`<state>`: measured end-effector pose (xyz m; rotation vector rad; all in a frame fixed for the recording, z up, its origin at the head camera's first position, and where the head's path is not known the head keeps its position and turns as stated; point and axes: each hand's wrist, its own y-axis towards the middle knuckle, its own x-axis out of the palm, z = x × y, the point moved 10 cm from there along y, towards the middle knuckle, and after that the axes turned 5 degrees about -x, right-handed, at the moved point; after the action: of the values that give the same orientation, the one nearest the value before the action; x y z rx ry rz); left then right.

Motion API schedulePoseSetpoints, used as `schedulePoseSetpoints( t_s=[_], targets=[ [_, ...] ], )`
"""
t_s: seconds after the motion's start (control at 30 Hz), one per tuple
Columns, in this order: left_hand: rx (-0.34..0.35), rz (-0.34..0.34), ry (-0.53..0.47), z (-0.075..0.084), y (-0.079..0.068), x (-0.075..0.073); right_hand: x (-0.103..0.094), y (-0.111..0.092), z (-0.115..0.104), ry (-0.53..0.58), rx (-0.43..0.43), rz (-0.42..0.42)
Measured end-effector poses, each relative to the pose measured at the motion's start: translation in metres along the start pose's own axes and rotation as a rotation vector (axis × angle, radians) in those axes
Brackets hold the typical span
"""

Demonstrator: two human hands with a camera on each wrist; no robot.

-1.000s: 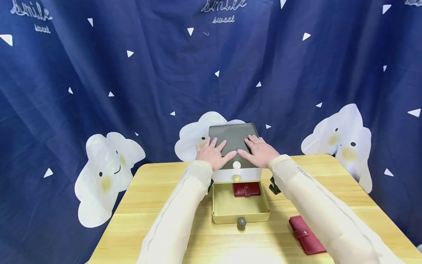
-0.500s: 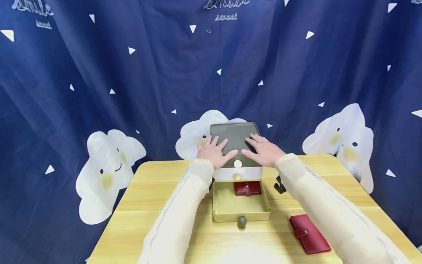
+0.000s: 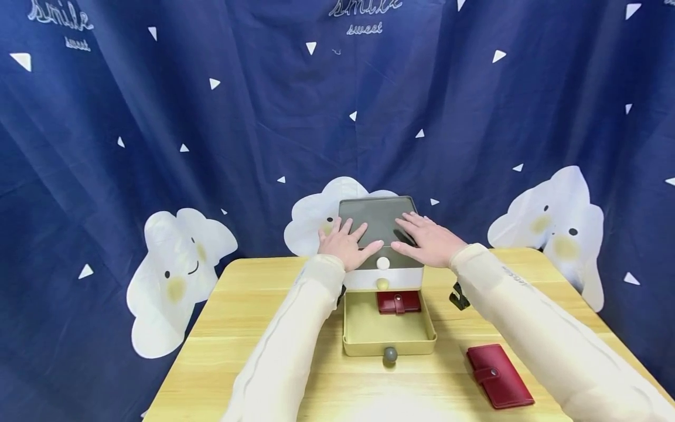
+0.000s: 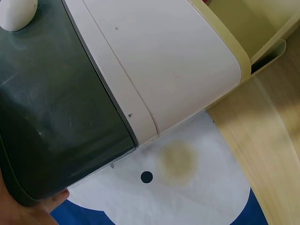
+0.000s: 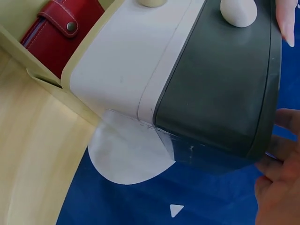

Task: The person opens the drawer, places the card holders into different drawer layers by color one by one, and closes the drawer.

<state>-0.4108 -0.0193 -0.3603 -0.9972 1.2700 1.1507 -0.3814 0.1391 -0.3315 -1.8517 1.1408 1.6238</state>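
In the head view, my left hand lies with fingers spread at the left side of the grey top of a small drawer cabinet. My right hand is over the top's right side, fingers straight; whether it touches is unclear. The cabinet's bottom drawer is pulled out, with a red snap wallet at its back. In the right wrist view, my right fingers are beside the cabinet's dark top edge. My left hand shows only partly in the left wrist view.
A second red wallet lies on the wooden table, beside my right forearm. The drawer's grey knob points toward me. Behind the table hangs a blue curtain with cloud prints.
My right hand has shifted a little to the right over the cabinet's top. My left hand, the cabinet, the drawer and both wallets stay in place; the head view has moved slightly.
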Motion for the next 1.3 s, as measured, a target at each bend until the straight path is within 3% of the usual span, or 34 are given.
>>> schedulePoseSetpoints(
  t_s=[0.43, 0.77, 1.3],
  targets=[
    [-0.024, 0.003, -0.002, -0.004, 0.007, 0.005, -0.018, -0.021, 0.007, -0.036, -0.053, 0.041],
    [-0.024, -0.012, -0.01, -0.005, 0.006, 0.007, -0.026, -0.046, 0.017, -0.049, -0.074, 0.026],
    [-0.009, -0.021, -0.013, -0.004, 0.003, 0.005, -0.014, -0.096, 0.049, -0.021, -0.001, 0.039]
  ],
)
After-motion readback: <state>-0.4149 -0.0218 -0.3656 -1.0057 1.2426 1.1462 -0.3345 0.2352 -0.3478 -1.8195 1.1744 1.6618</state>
